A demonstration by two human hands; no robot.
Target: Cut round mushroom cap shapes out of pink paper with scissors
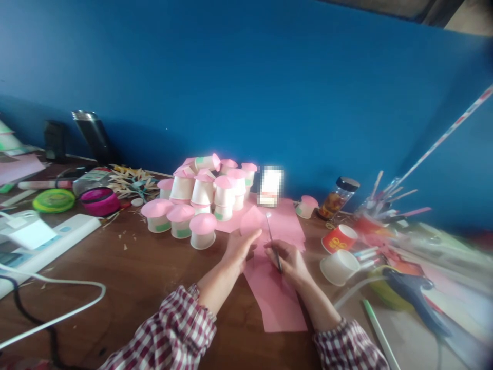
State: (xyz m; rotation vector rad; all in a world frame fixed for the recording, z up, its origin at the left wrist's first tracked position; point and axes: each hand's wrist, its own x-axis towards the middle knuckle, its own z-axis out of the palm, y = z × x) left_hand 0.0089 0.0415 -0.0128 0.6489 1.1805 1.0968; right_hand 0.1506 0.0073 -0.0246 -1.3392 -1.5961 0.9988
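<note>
My left hand [241, 245] pinches a small piece of pink paper [251, 222] and holds it up just above the table. My right hand [289, 261] is closed on a thin tool with a dark handle and a metal tip [272, 242]; it could be scissors or a pen. Both hands hover over a larger sheet of pink paper [278, 300] lying on the brown table [146, 277]. Just beyond them stands a pile of white paper cups with pink cone lids [202, 192], some stacked on others.
A white paper cup on its side [339, 267], a red cup [339, 238], a jar [338, 198], markers and a dark glue gun [414, 290] lie at the right. At the left are a white power strip [50, 241], cables, a pink bowl [100, 200] and a green disc [54, 200]. A blue wall rises behind.
</note>
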